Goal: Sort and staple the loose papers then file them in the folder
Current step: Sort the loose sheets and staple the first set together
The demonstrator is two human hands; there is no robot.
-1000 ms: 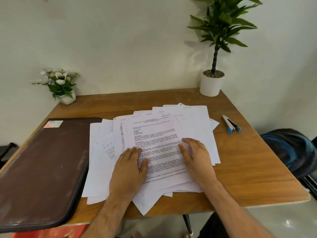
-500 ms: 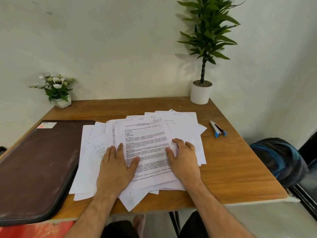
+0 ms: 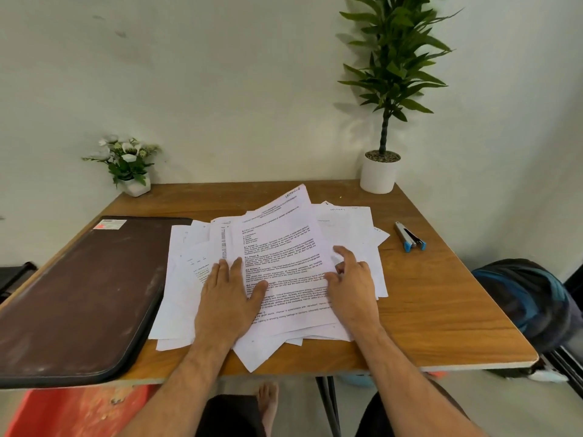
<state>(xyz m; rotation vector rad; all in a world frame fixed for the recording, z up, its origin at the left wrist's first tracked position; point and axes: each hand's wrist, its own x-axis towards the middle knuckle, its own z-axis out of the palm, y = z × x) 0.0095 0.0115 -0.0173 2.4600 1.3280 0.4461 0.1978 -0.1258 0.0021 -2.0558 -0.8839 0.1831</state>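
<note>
Now pin the loose papers [image 3: 277,263] mid-tabletop with your flat, open left hand [image 3: 228,298]. Your right hand [image 3: 353,285], loosely curled and gripping nothing, should peel one sheet off.

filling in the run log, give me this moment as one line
stage: sorting | left hand: flat on loose papers | right hand: fingering top sheet | stapler: untouched | folder: closed

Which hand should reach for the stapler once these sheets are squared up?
Probably the right hand: the stapler lies on its side of the papers, while the left hand is flat on the pile beside the folder.
</note>
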